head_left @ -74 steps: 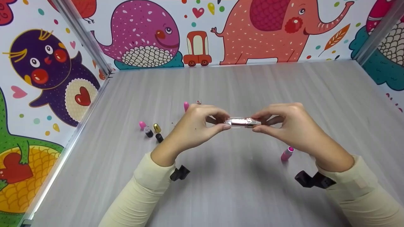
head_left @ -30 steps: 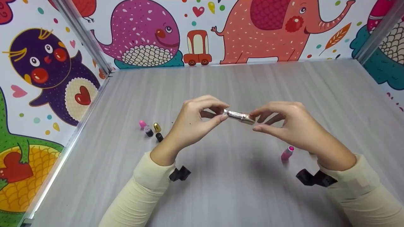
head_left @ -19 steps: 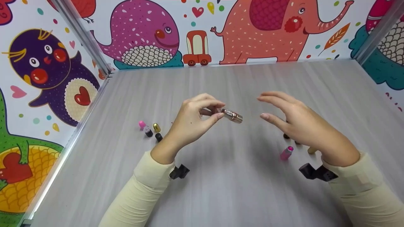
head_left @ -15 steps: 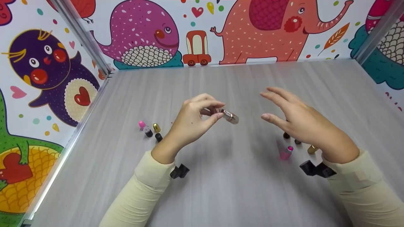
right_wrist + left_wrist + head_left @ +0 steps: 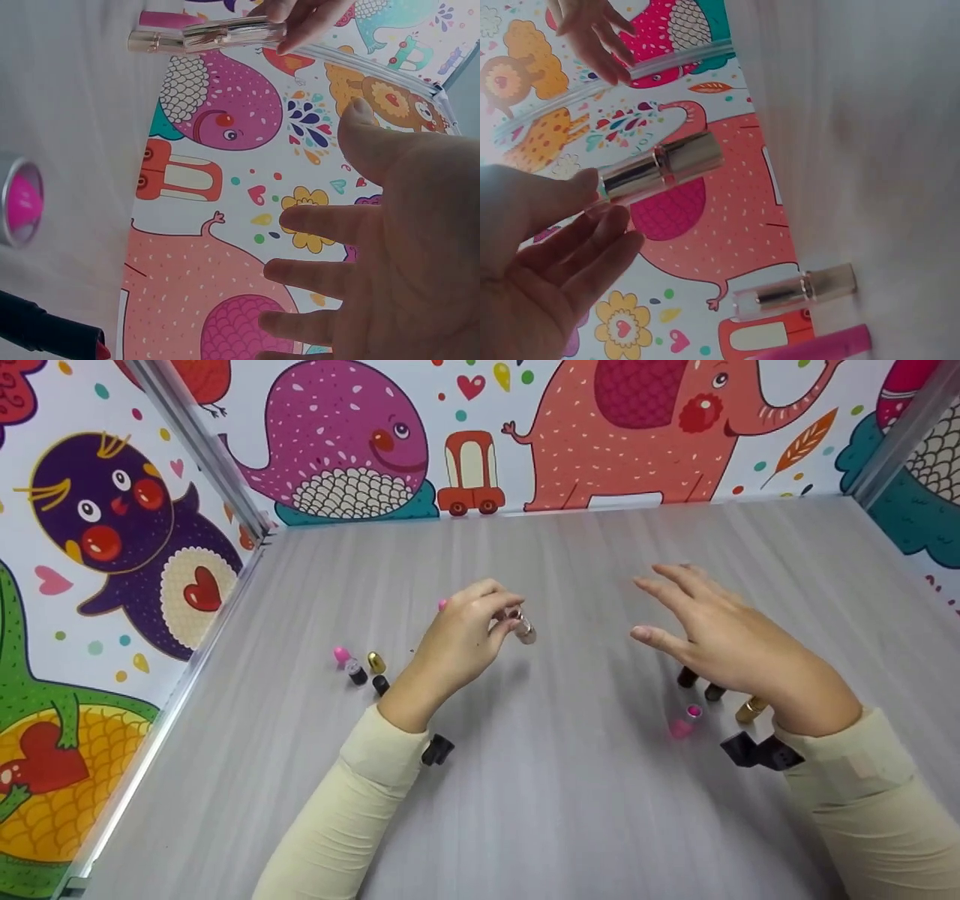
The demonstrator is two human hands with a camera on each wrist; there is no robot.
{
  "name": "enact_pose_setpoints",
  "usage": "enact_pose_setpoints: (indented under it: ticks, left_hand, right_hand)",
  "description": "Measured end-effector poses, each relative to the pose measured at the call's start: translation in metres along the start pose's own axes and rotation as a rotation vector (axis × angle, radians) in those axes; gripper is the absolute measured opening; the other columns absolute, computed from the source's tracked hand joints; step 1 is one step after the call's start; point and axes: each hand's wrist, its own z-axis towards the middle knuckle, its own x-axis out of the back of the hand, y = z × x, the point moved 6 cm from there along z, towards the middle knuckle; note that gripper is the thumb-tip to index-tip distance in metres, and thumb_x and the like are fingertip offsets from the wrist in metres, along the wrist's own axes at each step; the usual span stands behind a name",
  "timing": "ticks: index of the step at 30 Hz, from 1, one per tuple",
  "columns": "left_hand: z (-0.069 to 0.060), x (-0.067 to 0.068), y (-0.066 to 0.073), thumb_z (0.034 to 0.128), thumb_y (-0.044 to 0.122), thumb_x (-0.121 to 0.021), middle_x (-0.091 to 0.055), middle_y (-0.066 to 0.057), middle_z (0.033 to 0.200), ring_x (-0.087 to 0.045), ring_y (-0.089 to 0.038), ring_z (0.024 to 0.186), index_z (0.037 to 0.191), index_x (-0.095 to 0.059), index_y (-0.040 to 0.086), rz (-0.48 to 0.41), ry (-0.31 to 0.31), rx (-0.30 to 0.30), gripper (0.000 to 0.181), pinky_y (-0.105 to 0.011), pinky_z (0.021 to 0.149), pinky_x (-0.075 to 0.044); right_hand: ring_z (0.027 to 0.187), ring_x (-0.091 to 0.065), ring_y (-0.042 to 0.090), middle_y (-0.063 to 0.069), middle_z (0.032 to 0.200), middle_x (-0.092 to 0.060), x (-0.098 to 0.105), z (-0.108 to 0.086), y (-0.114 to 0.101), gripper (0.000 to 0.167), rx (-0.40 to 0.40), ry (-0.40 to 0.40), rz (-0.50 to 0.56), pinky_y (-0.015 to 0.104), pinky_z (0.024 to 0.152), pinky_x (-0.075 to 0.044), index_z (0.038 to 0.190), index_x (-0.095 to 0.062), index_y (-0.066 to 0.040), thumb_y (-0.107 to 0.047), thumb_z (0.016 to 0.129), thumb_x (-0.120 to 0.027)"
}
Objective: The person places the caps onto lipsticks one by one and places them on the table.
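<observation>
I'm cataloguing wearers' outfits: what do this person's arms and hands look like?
The left hand and right hand are ungloved, with no rings visible. The left sleeve and right sleeve are long, pale yellow and creased, ending in wide cuffs. An angular black device sits near each cuff; no cables show.

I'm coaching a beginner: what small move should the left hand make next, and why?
Probably lower the held lipstick and stand it beside the similar gold tube: the left hand holds it above the table, base angled down, that tube stands upright there, and the right hand is empty.
</observation>
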Motion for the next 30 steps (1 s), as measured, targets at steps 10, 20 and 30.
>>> enact_pose_setpoints:
  ticks: [10, 20, 30]
  left_hand:
    - [0.008, -0.014, -0.024, 0.0986, 0.001, -0.075, -0.072, -0.013, 0.104, -0.072, -0.025, 0.096, 0.115, -0.079, -0.002, 0.079, -0.058, 0.101, 0.017, -0.033, 0.089, -0.062]
    - [0.014, -0.027, -0.043, 0.1003, 0.0, -0.071, -0.071, -0.016, 0.098, -0.071, -0.028, 0.091, 0.107, -0.08, -0.004, 0.169, -0.057, 0.131, 0.012, -0.039, 0.084, -0.062]
    - [0.023, -0.03, -0.043, 0.1005, -0.001, -0.07, -0.071, -0.014, 0.092, -0.07, -0.028, 0.089, 0.095, -0.079, -0.003, 0.288, -0.002, 0.059, 0.011, -0.041, 0.077, -0.061]
  right_hand:
    - [0.161, -0.013, 0.049, 0.018, 0.173, -0.024, -0.006, 0.001, 0.004, 0.08, -0.012, -0.019, 0.013, 0.081, 0.118, -0.019, 0.169, -0.032, -0.02, -0.058, 0.104, -0.06]
    - [0.16, -0.012, 0.05, 0.02, 0.174, -0.021, -0.008, 0.006, 0.007, 0.08, -0.007, -0.032, -0.007, 0.08, 0.119, -0.017, 0.169, -0.031, -0.018, -0.055, 0.105, -0.06]
    - [0.159, -0.011, 0.053, 0.022, 0.174, -0.02, -0.003, 0.006, 0.012, 0.08, -0.03, -0.026, -0.033, 0.078, 0.121, -0.014, 0.169, -0.033, -0.016, -0.057, 0.105, -0.059]
